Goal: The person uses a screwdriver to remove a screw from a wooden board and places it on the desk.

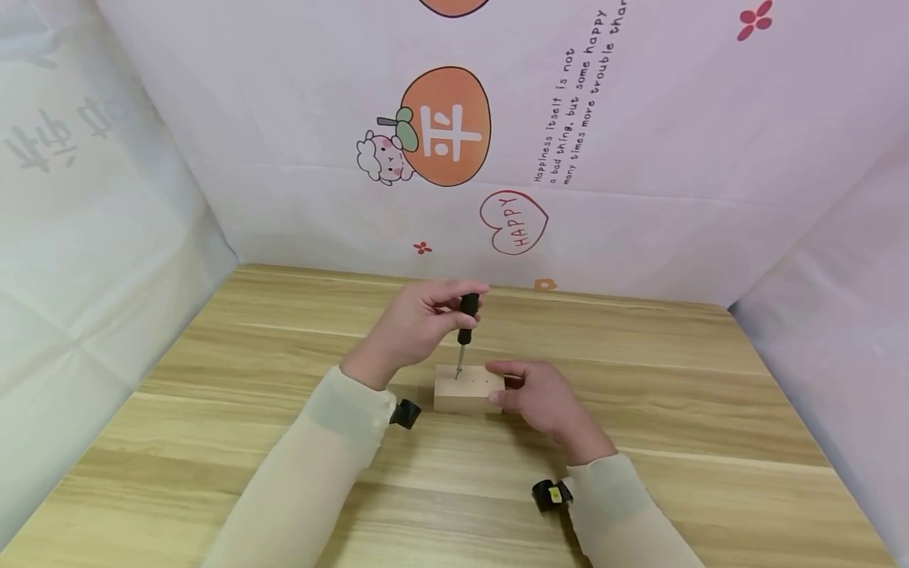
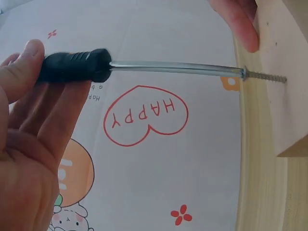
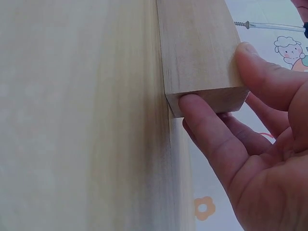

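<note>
A pale wooden block (image 1: 463,404) lies on the table, with small dark holes along its top. A screw (image 2: 265,76) stands upright in the block near its left end, much of its thread showing above the wood. My left hand (image 1: 419,319) grips the black handle of a screwdriver (image 1: 465,325) between thumb and fingers. The screwdriver points down, its tip at the screw's head. At the block's right end my right hand (image 1: 540,394) holds it, thumb on the near edge and fingers around the end and far side, as the right wrist view (image 3: 260,125) shows.
The wood-grain table (image 1: 284,473) reaches back to a white printed cloth (image 1: 319,118) that rises behind it. More white cloth hangs at the left and right sides. A black wrist camera (image 1: 406,414) sits below the left cuff, another (image 1: 551,495) by the right cuff.
</note>
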The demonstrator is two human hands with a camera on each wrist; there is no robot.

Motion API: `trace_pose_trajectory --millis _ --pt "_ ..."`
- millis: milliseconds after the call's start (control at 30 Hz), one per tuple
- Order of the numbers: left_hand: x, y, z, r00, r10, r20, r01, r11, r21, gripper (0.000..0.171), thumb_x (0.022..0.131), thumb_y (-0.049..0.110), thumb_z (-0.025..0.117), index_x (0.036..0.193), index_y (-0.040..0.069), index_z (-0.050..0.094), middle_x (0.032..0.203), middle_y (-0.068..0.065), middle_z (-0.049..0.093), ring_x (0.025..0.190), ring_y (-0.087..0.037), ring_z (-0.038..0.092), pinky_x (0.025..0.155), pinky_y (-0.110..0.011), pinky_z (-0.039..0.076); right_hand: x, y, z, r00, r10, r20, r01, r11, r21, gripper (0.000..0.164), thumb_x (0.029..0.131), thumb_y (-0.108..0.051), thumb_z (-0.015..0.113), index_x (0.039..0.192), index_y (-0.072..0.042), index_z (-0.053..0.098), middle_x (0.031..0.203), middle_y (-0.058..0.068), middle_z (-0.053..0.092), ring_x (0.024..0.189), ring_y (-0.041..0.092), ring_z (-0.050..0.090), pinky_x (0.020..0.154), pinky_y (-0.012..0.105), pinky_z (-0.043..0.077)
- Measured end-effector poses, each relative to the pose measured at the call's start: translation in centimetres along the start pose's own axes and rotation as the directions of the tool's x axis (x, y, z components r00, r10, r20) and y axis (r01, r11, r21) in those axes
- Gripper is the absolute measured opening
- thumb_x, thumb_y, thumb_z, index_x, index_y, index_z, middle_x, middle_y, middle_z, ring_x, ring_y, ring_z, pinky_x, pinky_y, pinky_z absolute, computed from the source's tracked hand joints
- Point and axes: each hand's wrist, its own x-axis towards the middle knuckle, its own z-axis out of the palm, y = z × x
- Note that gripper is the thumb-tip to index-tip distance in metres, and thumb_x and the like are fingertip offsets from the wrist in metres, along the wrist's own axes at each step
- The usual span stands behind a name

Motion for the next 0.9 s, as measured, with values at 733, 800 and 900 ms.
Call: trace_pose_trajectory --millis 733,800,900 --pt "-0.2 -0.4 0.4 0.997 0.028 -0.067 -0.028 1.0 -0.002 0.039 0.087 -0.005 0.074 0.125 0.005 0.07 0.101 -0.007 0.073 0.086 -0.017 0.071 0.079 -0.033 0.058 0.0 0.2 -0.1 1.0 0.017 -0.001 -0.017 0.999 0.029 0.039 0.087 -0.017 0.079 0.126 -0.022 0.072 0.126 0.001 0.063 0.107 0.019 0.059 0.081 0.035 0.053" --pt "-0.2 -0.3 0.6 0.995 0.038 -0.093 -0.033 0.998 0.047 0.039 0.085 -0.003 0.077 0.123 0.006 0.072 0.099 -0.004 0.072 0.083 -0.015 0.07 0.074 -0.032 0.059 0.0 0.1 0.0 1.0 0.021 0.0 -0.021 0.999 0.031 0.039 0.087 -0.017 0.079 0.125 -0.022 0.072 0.127 0.0 0.063 0.107 0.019 0.059 0.081 0.035 0.053" --pt "-0.3 -0.1 0.8 0.991 0.062 -0.116 -0.048 0.992 0.121 0.038 0.084 0.0 0.079 0.121 0.007 0.073 0.101 -0.003 0.071 0.084 -0.013 0.068 0.07 -0.031 0.059 0.0 -0.1 0.0 1.0 0.024 -0.002 -0.024 0.999 0.032 0.039 0.087 -0.017 0.08 0.125 -0.023 0.072 0.128 0.0 0.062 0.107 0.019 0.059 0.081 0.034 0.053"
